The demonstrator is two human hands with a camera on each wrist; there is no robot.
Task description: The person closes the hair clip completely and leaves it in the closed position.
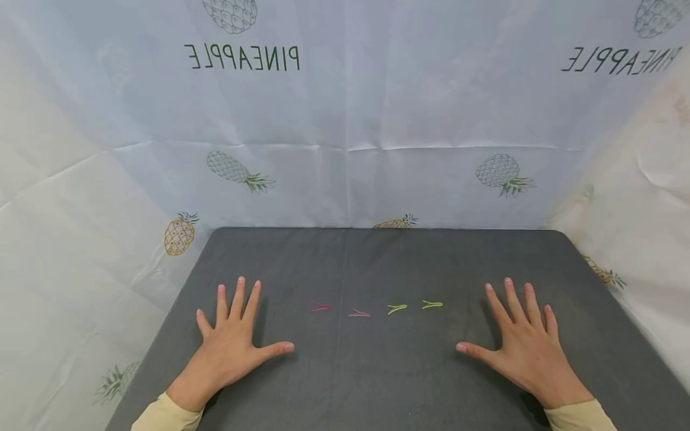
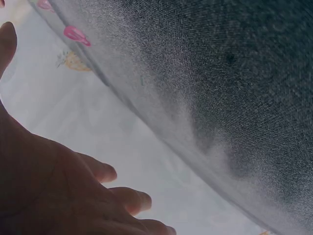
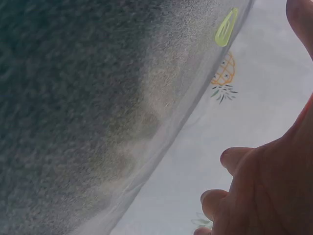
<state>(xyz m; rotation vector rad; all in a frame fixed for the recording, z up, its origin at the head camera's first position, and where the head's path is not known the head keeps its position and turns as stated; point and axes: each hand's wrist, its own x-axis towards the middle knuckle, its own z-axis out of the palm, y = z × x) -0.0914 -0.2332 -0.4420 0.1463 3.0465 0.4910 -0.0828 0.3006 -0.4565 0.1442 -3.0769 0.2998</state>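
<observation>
Two hands are reaching in over the table, and you are keeping both empty: your left hand (image 1: pixel 232 350) is spreading its fingers and thumb well apart, and your right hand (image 1: pixel 528 354) is doing the same. Four small hair clips are lying in a loose row between them, touching neither hand. Your thumbs are pointing inward, and the row is sitting farther off than the thumb tips but nearer than your longest fingertips. The dark pink clip (image 1: pixel 324 307) is lying at the left end, nearest your left hand; the light pink clip (image 1: pixel 363 314) is resting to its right and slightly nearer you. Next, the inner yellow-green clip (image 1: pixel 400 307) is lying right of centre, while the outer yellow-green clip (image 1: pixel 433 304) is marking the right end, nearest your right hand. Cream sleeves (image 1: pixel 168 414) are covering your forearms. Beneath everything, the dark grey table (image 1: pixel 366 383) is stretching away to a white cloth (image 1: pixel 431 96), which is hanging across the far side, showing pineapple prints (image 1: pixel 229 166) and reversed green lettering (image 1: pixel 242 58).
</observation>
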